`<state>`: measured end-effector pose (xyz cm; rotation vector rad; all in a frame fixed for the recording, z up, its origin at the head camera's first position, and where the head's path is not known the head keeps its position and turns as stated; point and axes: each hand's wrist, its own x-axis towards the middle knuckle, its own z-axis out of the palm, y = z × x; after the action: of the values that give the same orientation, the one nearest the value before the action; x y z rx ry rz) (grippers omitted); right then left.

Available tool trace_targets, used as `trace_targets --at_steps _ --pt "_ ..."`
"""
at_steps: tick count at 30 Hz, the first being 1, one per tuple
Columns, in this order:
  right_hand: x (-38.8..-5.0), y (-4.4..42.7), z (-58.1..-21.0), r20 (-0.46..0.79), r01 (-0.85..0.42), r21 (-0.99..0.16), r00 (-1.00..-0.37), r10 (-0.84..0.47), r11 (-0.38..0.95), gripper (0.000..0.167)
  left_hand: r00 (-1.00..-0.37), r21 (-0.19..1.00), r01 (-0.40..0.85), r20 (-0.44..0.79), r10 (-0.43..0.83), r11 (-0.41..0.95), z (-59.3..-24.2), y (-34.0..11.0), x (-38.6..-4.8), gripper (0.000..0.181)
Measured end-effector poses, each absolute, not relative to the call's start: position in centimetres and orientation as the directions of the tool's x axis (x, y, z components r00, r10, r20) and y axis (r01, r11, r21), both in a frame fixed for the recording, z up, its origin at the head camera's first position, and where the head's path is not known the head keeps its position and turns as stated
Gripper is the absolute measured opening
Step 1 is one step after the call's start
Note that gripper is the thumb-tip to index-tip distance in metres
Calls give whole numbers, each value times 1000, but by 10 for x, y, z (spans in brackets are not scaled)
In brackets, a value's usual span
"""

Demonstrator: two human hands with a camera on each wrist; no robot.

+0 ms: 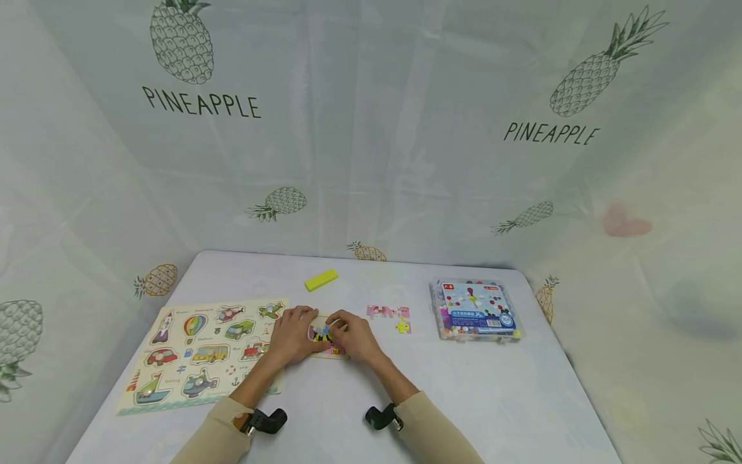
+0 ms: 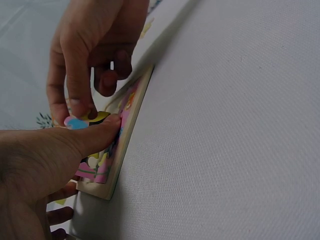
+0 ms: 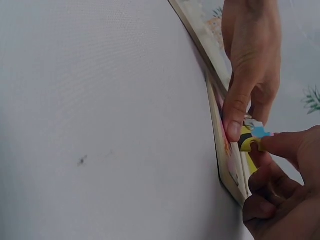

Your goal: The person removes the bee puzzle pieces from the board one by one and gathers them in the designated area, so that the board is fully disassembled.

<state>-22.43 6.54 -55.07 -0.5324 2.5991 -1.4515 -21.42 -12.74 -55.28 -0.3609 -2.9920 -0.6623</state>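
Note:
A small wooden jigsaw puzzle (image 2: 95, 189) with a pink, yellow and black picture lies on the table between both hands. My left hand (image 1: 294, 335) rests at its left side; the thumb presses on the picture while the other fingers lie past the far edge. My right hand (image 1: 355, 336) pinches a yellow, black and blue puzzle piece (image 3: 259, 133) between thumb and forefinger over the puzzle. The piece's lower part is hidden by the fingers. Right of the hands lie several loose pink puzzle pieces (image 1: 379, 311) and a yellow one (image 1: 402, 326).
A large wooden vehicle board (image 1: 176, 393) lies at the left, partly under my left forearm. Behind the hands sits a yellow block (image 1: 321, 280). A clear plastic case (image 1: 476, 309) with a blue label stands at the right back. Pineapple-print cloth (image 1: 371, 161) surrounds the table.

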Motion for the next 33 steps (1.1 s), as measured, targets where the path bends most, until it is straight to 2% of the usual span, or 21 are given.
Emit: trace_targets --at_steps 33 --pt "-228 67 -554 64 -186 -895 -953 -297 405 12 -971 412 239 111 212 879 -557 -128 -216 80"
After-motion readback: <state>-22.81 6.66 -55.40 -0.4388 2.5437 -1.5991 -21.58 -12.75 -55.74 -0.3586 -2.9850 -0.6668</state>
